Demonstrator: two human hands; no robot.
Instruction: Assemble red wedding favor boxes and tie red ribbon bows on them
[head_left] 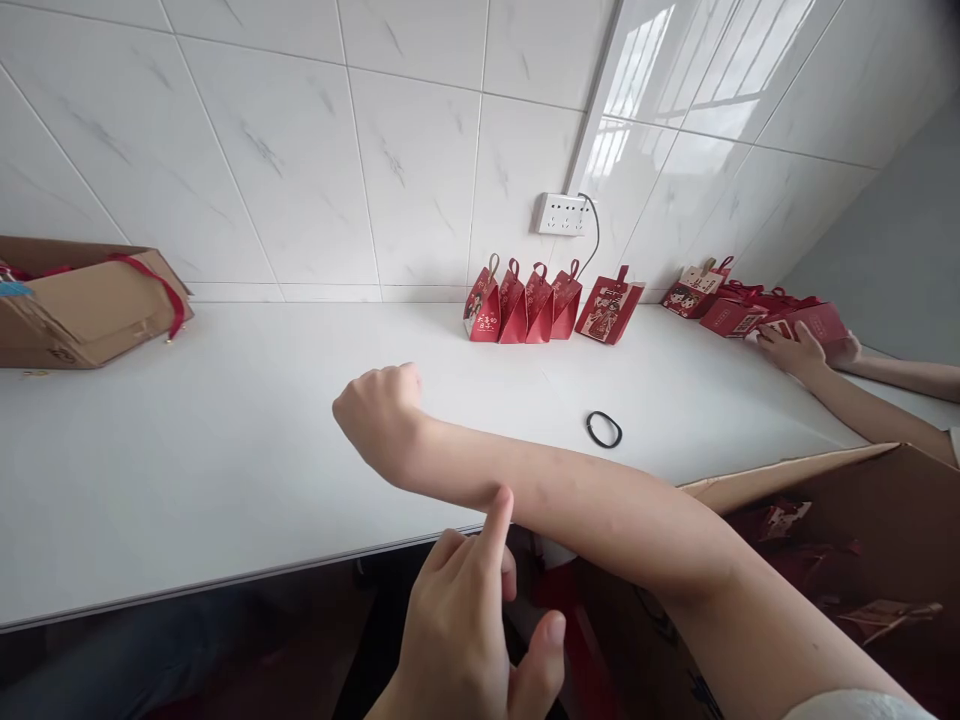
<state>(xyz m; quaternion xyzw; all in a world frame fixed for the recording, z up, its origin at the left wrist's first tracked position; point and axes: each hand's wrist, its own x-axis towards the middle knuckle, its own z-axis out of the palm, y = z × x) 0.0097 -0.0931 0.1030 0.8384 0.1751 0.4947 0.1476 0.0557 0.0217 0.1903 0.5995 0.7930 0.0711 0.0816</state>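
Note:
My right arm reaches across the front of the white table from the right. At its end, my right hand (379, 415) is bent at the wrist and curled into a loose fist above the tabletop, and nothing shows in it. From below comes my left hand (465, 620), its index finger stretched out and touching the underside of my right forearm. The left thumb stands apart, the other fingers are partly bent, and no object is in that hand. A black ring-shaped band (604, 429) lies on the table beyond my right forearm.
Several red gift boxes (526, 308) with ribbon loops stand near the tiled wall, a tilted one (611, 308) beside them. Another person's hand (796, 350) touches red boxes at far right. Cardboard boxes stand at left (97, 315) and front right (892, 475). A socket strip (564, 214) is on the wall.

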